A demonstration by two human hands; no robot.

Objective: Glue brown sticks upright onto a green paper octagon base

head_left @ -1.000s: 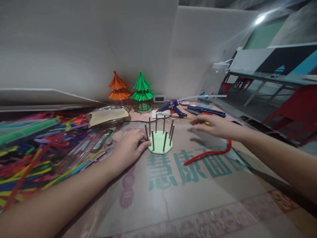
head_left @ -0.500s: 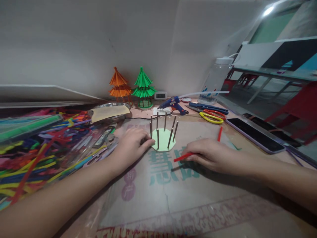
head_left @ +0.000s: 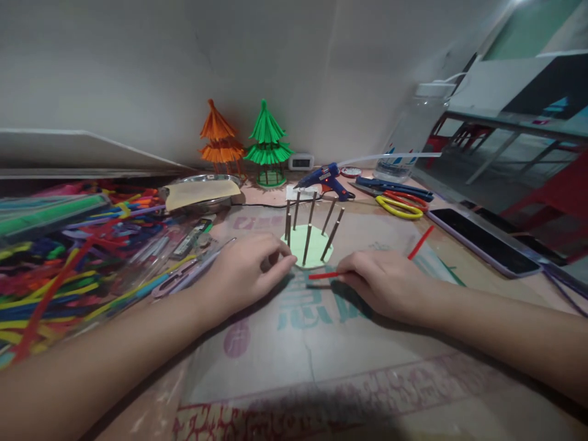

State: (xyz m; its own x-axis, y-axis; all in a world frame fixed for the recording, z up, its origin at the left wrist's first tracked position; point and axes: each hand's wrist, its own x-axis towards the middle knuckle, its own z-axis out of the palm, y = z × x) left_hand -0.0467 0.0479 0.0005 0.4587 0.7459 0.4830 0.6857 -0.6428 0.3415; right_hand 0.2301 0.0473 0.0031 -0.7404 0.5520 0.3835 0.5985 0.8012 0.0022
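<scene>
In the head view, a light green many-sided base (head_left: 301,248) carries several thin brown sticks (head_left: 307,245) standing up around its edge, some leaning to the right. My left hand (head_left: 252,264) is closed at the base's left edge, thumb and fingers pinching it there. Just right of the base, my right hand (head_left: 386,282) is closed around a red pipe cleaner (head_left: 323,276). One end of it points left, close to the base's near edge; a red end also sticks out behind the hand, and the middle is hidden by my fingers.
Colourful pipe cleaners (head_left: 50,288) heap up at the left. Orange (head_left: 218,135) and green (head_left: 267,138) small towers stand by the wall. Behind the base lie a blue glue gun (head_left: 321,176), yellow-handled scissors (head_left: 397,207) and a phone (head_left: 482,240); a clear bottle (head_left: 408,131) stands there.
My right hand has brought the red pipe cleaner up and left, closer to the base. The base has turned and shifted slightly right, its sticks leaning more. The camera view has shifted a little.
</scene>
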